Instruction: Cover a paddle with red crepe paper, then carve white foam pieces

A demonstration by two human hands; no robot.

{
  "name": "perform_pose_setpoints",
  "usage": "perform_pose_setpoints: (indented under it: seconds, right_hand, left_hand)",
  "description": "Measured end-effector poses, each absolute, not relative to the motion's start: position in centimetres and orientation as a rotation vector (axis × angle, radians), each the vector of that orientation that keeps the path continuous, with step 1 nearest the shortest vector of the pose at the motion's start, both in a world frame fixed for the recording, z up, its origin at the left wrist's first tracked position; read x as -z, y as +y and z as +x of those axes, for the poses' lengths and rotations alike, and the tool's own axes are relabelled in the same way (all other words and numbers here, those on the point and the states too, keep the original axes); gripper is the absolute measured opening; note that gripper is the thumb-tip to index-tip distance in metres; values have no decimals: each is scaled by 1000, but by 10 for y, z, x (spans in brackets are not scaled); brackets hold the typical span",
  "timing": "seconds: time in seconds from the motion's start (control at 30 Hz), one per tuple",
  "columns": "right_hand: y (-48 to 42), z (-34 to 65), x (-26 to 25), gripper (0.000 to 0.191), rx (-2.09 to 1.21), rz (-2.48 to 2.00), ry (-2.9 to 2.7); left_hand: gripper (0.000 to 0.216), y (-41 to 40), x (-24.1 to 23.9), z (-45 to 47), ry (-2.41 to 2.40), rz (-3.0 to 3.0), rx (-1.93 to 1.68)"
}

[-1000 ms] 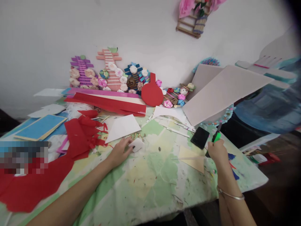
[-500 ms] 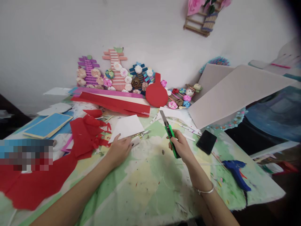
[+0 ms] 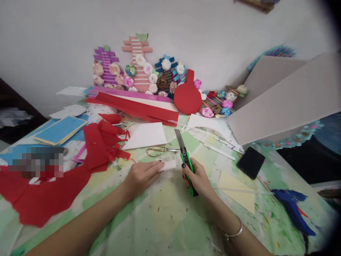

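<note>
Apart over the table (image 3: 154,224), the left hand (image 3: 140,177) holds a white strip (image 3: 168,165) near the middle and, just right, the right hand (image 3: 199,177) grips a green cutter (image 3: 188,165), whose long bare blade (image 3: 179,139) could, slipping off so short a strip, cut the left fingertips (image 3: 160,163).

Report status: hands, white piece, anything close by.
Right hand holds green utility knife, blade extended. Left hand on small white strip. Gold-handled scissors lie just beyond.

No readable text, no legible labels, brands, numbers or signs
</note>
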State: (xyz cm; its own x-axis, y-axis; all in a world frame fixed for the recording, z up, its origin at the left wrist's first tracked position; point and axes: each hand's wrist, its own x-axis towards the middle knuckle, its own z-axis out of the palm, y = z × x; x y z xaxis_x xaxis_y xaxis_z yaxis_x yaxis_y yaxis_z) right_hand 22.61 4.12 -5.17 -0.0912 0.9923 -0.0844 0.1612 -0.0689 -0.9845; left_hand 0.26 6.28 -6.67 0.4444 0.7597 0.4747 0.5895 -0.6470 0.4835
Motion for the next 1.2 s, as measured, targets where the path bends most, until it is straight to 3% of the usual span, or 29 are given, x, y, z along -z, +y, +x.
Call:
perform_pose_setpoints:
  seconds: [0.13, 0.37, 0.53, 0.67, 0.8, 1.13, 1.2]
  right_hand:
    - [38, 221, 52, 28, -1513, -1155, -1159]
    - [36, 226, 44, 26, -1451, -1177, -1107]
    - [38, 225, 49, 22, -1397, -1242, -1179]
    - [37, 223, 53, 23, -1401, -1254, -1197]
    - [37, 222, 53, 27, -1410, -1270, -1214]
    - [33, 227, 49, 18, -964, -1465, -1708]
    - [31, 225, 47, 24, -840, -1467, -1887]
  left_hand:
    - [27, 57, 74, -4, 1001, 2622, -926]
    - [26, 59, 68, 2, 918, 2509, -1000]
    - [52, 61, 60, 15, 1033, 2067, -1197]
    - [43, 62, 62, 21, 973, 1505, -1080]
    - [23, 60, 61, 25, 927, 1310, -852]
    - [11, 71, 57, 13, 1351, 1862, -1087]
    - [11, 74, 56, 9, 1422, 1989, -1067]
